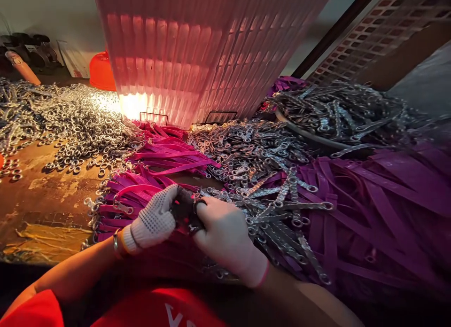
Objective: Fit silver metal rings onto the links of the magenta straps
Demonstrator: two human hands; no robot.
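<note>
My left hand (157, 219), in a white knit glove with grey dots, is closed at the middle of the bench. Against it, my right hand (227, 235) is closed too, in a plain white glove with a dark ring-like band on a finger. Between the fingertips is a dark patch, too dim to tell what they grip. Beneath and left of the hands lie pink straps (137, 188) with metal ends. By my right hand, metal links with ringed ends (282, 209) are heaped loosely.
Small metal rings (95, 129) cover the bench at left, beneath a lit red lamp (102, 72). A translucent ribbed panel (197, 50) stands at the back. Purple straps (380, 209) are piled at right, below a basin (310, 138) heaped with metal links.
</note>
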